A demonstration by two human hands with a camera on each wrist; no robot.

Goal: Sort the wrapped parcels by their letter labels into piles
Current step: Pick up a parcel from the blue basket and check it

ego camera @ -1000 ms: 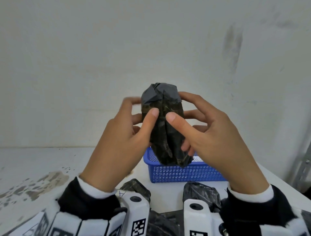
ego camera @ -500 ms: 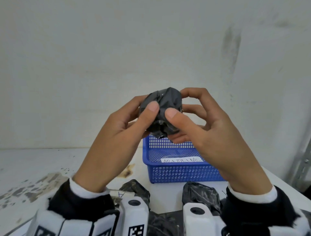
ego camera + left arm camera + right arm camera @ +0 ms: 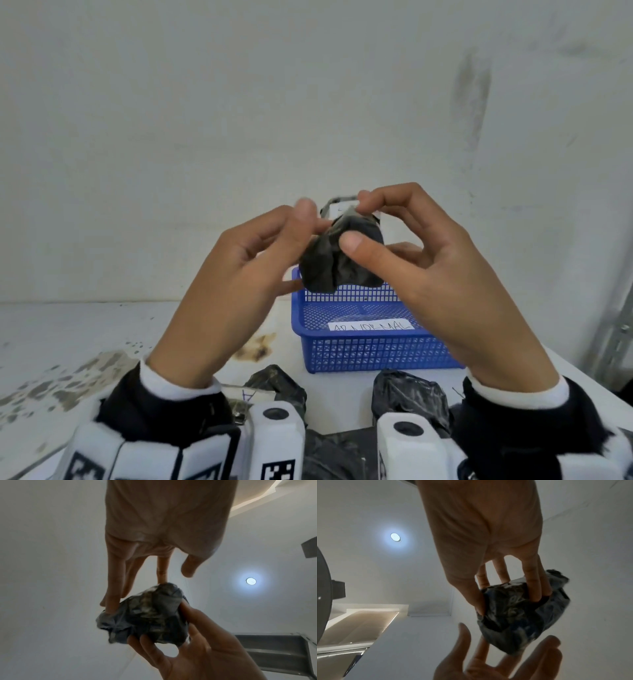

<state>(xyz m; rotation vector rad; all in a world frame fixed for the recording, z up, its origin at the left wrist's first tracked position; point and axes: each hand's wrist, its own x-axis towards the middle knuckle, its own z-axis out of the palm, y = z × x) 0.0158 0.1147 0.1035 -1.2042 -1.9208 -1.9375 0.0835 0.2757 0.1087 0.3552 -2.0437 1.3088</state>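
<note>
On the left of the head view lies the white table [image 3: 68,329], its paint stained and flaking. The left hand [image 3: 236,274] is raised in front of the chest, fingers fairly straight; the left wrist view shows their tips [image 3: 109,608] resting against the side of the parcel [image 3: 339,260], more steadying than clamping. That parcel, a crumpled lump in black plastic film, is held up in the air between the two hands, above the far edge of the blue basket [image 3: 370,349]. A white slip shows at its top edge, but the letter on it is too small to read. The right hand [image 3: 435,270] does the real holding, with thumb on the near face and curled fingers on top and behind.

Judging by how the wrap dents under the fingertips, the parcel is light and soft-skinned, not fragile, though the glossy film could be a little slippery. The safest hold looks to be across its thick middle, thumb opposite fingers, leaving the label side uncovered (the slip is the whole point of the sorting).

Lower down, two more black parcels lie on the table near the wrists: one [image 3: 277,383] with a label slip beside it, another [image 3: 411,397] to its right. The basket holds a handwritten paper label [image 3: 371,326] reading roughly "abnormal".
</note>
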